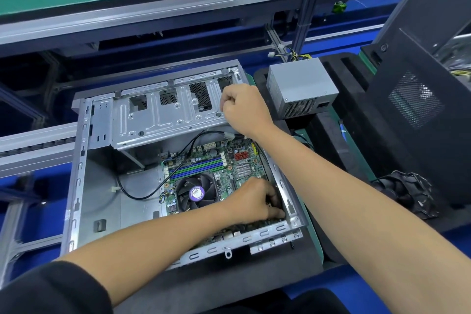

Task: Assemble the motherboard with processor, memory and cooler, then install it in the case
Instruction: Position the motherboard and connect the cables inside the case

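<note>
The motherboard (216, 173) already lies flat inside the open case (76, 173), in the case's right half, close to its right wall. The round fan of the cooler (195, 192) sits on the board, and the green and blue memory slots (196, 167) are just behind it. So the step in hand looks like seating the board in the case.

The left hand (254, 202) rests on the board near the case's near right corner. Its fingers are curled down at the board's right edge, but it is hard to tell if they pinch the board or only press on it. The right hand (243, 107) is up at the far right corner of the case. Its fingers are curled tight at the edge of the metal drive cage (165, 115), and it seems to hold the cage up.

To do this well, keep the cage lifted so it does not drop on the board. Slide the board gently until its ports meet the near wall. Keep the black cable (142, 195) out from under the board. Do not push on the fan.

A gray power supply (302, 89) sits past the case's right side.
</note>
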### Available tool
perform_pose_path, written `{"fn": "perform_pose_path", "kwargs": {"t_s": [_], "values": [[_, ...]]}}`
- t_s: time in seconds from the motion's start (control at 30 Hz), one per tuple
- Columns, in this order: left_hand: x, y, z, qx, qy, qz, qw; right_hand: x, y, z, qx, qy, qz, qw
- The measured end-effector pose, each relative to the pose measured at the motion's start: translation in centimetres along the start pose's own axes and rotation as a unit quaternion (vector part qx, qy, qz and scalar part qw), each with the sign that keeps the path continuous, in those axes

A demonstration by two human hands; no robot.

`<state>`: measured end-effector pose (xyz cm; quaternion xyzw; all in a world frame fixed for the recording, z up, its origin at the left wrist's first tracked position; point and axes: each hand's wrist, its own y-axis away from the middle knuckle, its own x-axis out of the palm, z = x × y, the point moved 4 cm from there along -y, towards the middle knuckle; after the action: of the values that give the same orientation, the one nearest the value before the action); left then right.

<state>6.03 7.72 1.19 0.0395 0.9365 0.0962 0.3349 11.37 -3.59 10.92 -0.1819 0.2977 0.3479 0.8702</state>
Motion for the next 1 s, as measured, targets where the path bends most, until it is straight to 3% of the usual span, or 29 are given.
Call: {"fn": "perform_pose_path", "kwargs": {"t_s": [0.17, 0.47, 0.77, 0.93, 1.0], "values": [[0.9, -0.2, -0.2, -0.008, -0.052, 0.024, 0.998, 0.1, 0.0, 0.1, -0.004, 0.004, -0.004, 1.0], [1.8, -0.4, 0.8, -0.079, -0.052, 0.051, 0.994, 0.1, 0.0, 0.1, -0.009, 0.015, -0.006, 1.0], [-0.3, -0.7, -0.5, -0.066, -0.078, 0.094, 0.99, -0.1, 0.1, 0.4, -0.01, 0.013, -0.01, 1.0], [-5.5, -1.5, 0.0, -0.09, -0.172, 0.014, 0.981, -0.2, 0.3, 0.7, -0.011, 0.01, -0.023, 1.0], [-6.8, -1.5, 0.3, -0.089, -0.227, 0.015, 0.97, -0.3, 0.3, 0.9, -0.007, 0.015, -0.028, 0.999]]}}
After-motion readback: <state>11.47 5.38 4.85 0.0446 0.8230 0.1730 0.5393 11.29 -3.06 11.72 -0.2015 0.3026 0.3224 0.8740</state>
